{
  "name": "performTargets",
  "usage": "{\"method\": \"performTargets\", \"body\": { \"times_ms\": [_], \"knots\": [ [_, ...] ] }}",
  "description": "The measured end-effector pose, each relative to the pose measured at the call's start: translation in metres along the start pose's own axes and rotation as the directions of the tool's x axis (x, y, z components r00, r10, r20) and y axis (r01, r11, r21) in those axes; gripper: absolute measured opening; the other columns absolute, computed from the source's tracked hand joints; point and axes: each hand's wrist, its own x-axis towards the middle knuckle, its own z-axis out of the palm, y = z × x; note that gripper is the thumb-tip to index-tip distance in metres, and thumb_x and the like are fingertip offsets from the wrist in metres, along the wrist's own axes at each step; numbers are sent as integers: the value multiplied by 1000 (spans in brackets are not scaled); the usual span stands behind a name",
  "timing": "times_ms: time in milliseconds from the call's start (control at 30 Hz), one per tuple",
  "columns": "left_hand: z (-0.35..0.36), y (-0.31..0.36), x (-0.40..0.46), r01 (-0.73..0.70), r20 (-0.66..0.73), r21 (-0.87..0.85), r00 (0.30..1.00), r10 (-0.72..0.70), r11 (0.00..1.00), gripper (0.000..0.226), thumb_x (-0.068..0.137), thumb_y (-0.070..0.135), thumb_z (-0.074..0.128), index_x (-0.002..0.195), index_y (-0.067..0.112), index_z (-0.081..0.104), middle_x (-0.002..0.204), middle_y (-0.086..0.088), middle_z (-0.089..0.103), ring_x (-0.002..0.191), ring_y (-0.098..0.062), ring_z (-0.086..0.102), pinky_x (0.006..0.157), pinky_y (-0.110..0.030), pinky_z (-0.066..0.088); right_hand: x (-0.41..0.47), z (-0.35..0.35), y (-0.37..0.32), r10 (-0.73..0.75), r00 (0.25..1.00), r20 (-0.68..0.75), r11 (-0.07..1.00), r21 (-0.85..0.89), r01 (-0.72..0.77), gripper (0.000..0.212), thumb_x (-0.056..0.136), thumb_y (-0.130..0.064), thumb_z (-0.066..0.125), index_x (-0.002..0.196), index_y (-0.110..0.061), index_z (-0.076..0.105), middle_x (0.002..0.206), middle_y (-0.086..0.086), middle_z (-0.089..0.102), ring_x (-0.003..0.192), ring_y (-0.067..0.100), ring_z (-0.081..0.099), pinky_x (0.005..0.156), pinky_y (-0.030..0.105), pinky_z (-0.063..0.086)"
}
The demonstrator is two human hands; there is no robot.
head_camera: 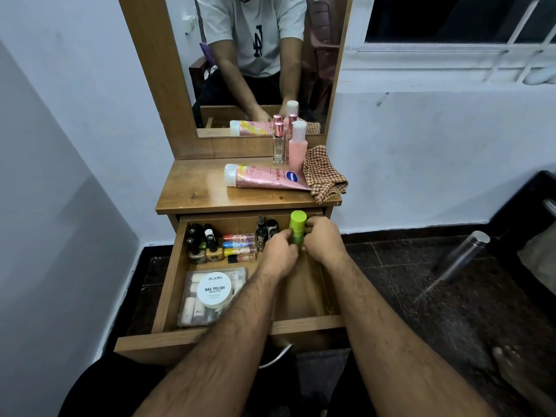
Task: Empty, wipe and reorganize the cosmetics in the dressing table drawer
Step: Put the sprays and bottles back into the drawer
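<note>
Head view looks down past my forearms into the open drawer (pixel 168 284) of the dressing table (pixel 198 191). My left hand (pixel 278 251) and my right hand (pixel 323 239) meet at the drawer's far right, both with fingers curled round the lower body of an upright green bottle (pixel 298 227), whose lime cap stands clear above my knuckles. Just left of my left hand stand a few small dark-capped bottles (pixel 264 228) against the back wall. Further left, four little tubes (pixel 239 247) lie on their sides in a stack-like row, red, blue, yellow and dark. Beside them, in the far left corner, nail polish bottles (pixel 201 240) stand packed together. Nearer to me on the left lies a clear plastic case (pixel 192 299) holding pale items I cannot make out, and a round white tub labelled nail polish remover wipes (pixel 215 289) sits on top of it. On the tabletop a pink lotion tube (pixel 264 176) lies on its side, its end touching a checked cloth (pixel 323 174) crumpled at the right edge. Behind them stand a clear perfume bottle with a pink cap (pixel 278 142) and a pink bottle with a white cap (pixel 298 147), close together before the mirror (pixel 264 55). On the dark floor to the right lies a steel flask (pixel 464 254).
</note>
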Motion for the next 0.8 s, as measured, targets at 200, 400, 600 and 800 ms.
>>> {"method": "performTargets", "body": {
  "times_ms": [200, 400, 600, 800],
  "knots": [
    [-1, 0, -3, -28, -16, 4, 999, 28, 1000, 53, 91, 1, 49, 142, 14, 50, 136, -6, 59, 126, -23, 53, 105, -29, 40, 0, 0, -1, 17, 1000, -1, 999, 29, -17, 39, 84, 1, 63, 122, -4, 66, 114, 13, 70, 95, 27, 69, 88, 45, 57],
    [-6, 1, -11, -80, -65, 55, 994, 84, 995, 48, 90, 9, 54, 138, 12, 56, 135, -6, 62, 125, -22, 56, 106, -31, 43, -7, -2, -5, 6, 999, -43, 1000, 10, -6, 31, 84, -1, 61, 114, -3, 69, 107, 13, 71, 91, 28, 68, 86, 45, 57],
    [-24, 7, -25, -182, -234, -39, 957, 169, 982, 34, 91, 8, 55, 123, 12, 68, 118, 0, 70, 107, -10, 61, 96, -22, 46, -22, -7, -3, -57, 989, -139, 998, 29, 61, 23, 86, -11, 61, 105, -6, 73, 95, 9, 74, 85, 25, 69, 84, 38, 57],
    [-47, 18, -24, -264, -344, -90, 913, 219, 960, 23, 91, 16, 63, 112, 17, 73, 100, 4, 74, 92, -13, 68, 86, -33, 57, -22, -29, -26, -214, 941, -262, 971, 43, 233, 11, 88, -17, 66, 90, -13, 76, 85, 0, 72, 82, 14, 64, 72, 21, 44]
  ]
}}
